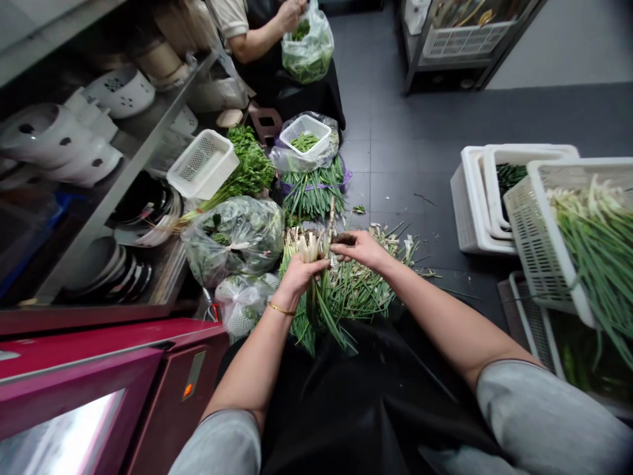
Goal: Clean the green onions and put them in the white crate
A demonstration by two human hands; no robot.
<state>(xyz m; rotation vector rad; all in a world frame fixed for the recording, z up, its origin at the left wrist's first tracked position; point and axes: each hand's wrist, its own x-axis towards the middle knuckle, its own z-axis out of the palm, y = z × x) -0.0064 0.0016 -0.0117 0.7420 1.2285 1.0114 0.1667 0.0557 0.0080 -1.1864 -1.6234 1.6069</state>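
My left hand (299, 276) is closed around a bunch of scallions (309, 247), their white ends pointing up and their green leaves hanging below. Just to its right, my right hand (360, 249) pinches a single scallion stalk (331, 221) with a brownish, unpeeled look. Its fingertips are dark with dirt. Under and behind both hands lies a heap of loose scallions (366, 284), mixed with pale scraps toward the right. Where my right fingertips meet the stalk is partly hidden.
A co-worker (257, 43) holds a bag of greens (309, 49). Bagged vegetables (237, 237), leafy stems (250, 158) and a white basket (202, 165) lie left, beside a shelf (119, 178). Right stand crates (539, 244), one full of scallions (593, 237). A red cabinet (182, 396) is near left.
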